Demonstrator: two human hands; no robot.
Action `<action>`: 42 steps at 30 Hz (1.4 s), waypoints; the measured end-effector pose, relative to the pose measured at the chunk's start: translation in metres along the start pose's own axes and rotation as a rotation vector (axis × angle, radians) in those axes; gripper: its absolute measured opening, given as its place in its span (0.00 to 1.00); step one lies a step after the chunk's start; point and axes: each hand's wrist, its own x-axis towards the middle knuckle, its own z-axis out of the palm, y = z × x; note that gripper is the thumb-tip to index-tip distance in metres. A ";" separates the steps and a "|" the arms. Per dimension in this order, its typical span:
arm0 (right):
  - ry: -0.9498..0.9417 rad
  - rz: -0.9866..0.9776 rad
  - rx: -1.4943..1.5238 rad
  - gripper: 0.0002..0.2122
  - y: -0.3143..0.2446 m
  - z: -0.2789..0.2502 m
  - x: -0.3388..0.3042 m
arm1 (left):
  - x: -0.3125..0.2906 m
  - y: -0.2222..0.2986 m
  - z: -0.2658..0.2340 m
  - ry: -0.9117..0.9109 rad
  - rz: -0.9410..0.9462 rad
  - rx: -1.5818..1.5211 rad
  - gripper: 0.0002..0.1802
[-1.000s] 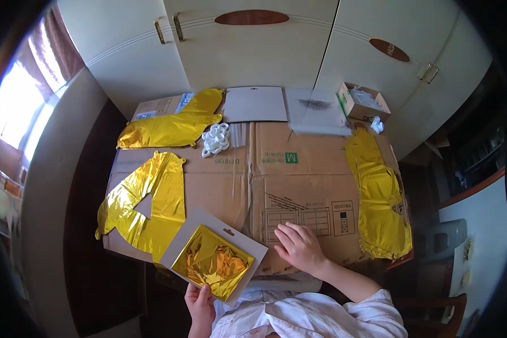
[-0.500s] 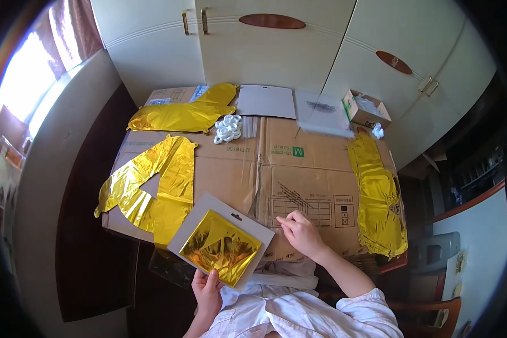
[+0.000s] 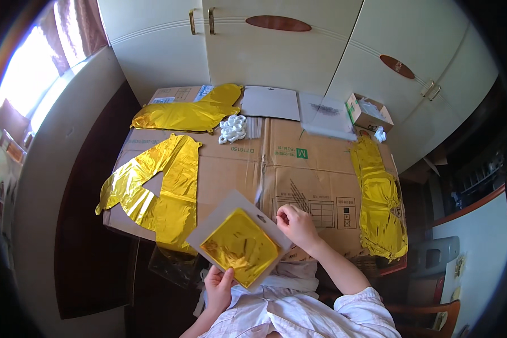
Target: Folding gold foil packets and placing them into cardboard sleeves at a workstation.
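Observation:
My left hand [image 3: 218, 287] grips the lower corner of a grey backing card [image 3: 231, 204], its thumb on top of a folded gold foil balloon [image 3: 239, 243] lying on the card. The card is tilted, held over the near edge of the cardboard. My right hand [image 3: 298, 228] is beside the card's right corner, close to its hanging slot, with the fingers curled into a pinch. Whatever those fingers hold, if anything, is too small to make out.
Flat gold foil balloons lie at the far left [image 3: 180, 115], near left [image 3: 177, 180] and right [image 3: 377, 197] on the cardboard surface [image 3: 225, 174]. White ribbon rolls [image 3: 232, 129], grey cards [image 3: 270, 102], clear plastic sleeves [image 3: 327, 115] and a small open box [image 3: 370, 112] line the back.
The card with the folded balloon has moved right and turned slightly, bringing its corner near my right hand. My right hand's extended finger has curled in.

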 end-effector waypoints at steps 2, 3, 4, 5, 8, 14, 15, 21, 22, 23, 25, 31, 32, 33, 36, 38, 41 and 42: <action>0.026 0.008 0.010 0.06 -0.007 0.003 0.003 | -0.001 -0.005 -0.002 -0.032 -0.025 -0.003 0.10; 0.039 0.011 0.016 0.07 -0.009 0.004 0.005 | -0.002 -0.007 -0.002 -0.026 -0.030 -0.002 0.11; 0.041 -0.008 -0.021 0.06 -0.011 0.005 0.006 | -0.002 -0.008 -0.002 -0.021 -0.035 -0.001 0.11; 0.046 -0.023 -0.060 0.06 -0.012 0.005 0.007 | -0.002 -0.007 -0.003 -0.035 -0.025 -0.010 0.12; 0.026 -0.044 -0.093 0.05 -0.009 0.007 0.010 | -0.002 -0.001 0.000 -0.006 -0.034 -0.033 0.12; 0.045 -0.110 -0.160 0.02 -0.015 0.010 0.011 | -0.001 -0.002 -0.006 -0.031 0.011 0.175 0.12; 0.049 -0.119 -0.170 0.03 -0.015 0.010 0.011 | -0.002 -0.001 -0.007 -0.038 0.033 0.239 0.13; 0.039 -0.066 -0.180 0.03 -0.019 0.012 0.012 | 0.002 0.009 0.001 0.015 -0.075 0.092 0.10; 0.048 -0.080 -0.189 0.03 -0.020 0.013 0.011 | 0.004 0.007 -0.001 0.020 -0.106 0.050 0.11; 0.058 -0.093 -0.199 0.03 -0.020 0.014 0.010 | 0.006 0.006 -0.003 0.025 -0.137 0.008 0.11; 0.072 -0.119 -0.223 0.04 -0.018 0.016 0.009 | 0.007 0.006 -0.006 0.006 -0.137 0.032 0.11; 0.030 -0.210 -0.253 0.03 -0.024 0.018 0.005 | 0.011 0.008 -0.002 0.027 -0.182 -0.037 0.12; 0.024 -0.220 -0.261 0.03 -0.025 0.018 0.004 | 0.012 0.009 -0.001 0.031 -0.193 -0.048 0.12; 0.018 -0.229 -0.268 0.04 -0.026 0.018 0.002 | 0.012 0.008 -0.002 0.024 -0.193 -0.039 0.12; 0.021 -0.252 -0.373 0.05 -0.032 0.016 0.000 | 0.014 0.007 -0.003 0.016 -0.188 -0.029 0.13; 0.010 -0.276 -0.396 0.06 -0.038 0.015 -0.003 | 0.015 0.007 0.005 0.024 -0.175 -0.044 0.12; 0.002 -0.319 -0.433 0.07 -0.044 0.015 -0.008 | 0.016 0.007 0.017 0.006 -0.153 -0.044 0.12; 0.000 -0.333 -0.446 0.07 -0.046 0.014 -0.008 | 0.018 0.006 0.020 0.002 -0.150 -0.047 0.12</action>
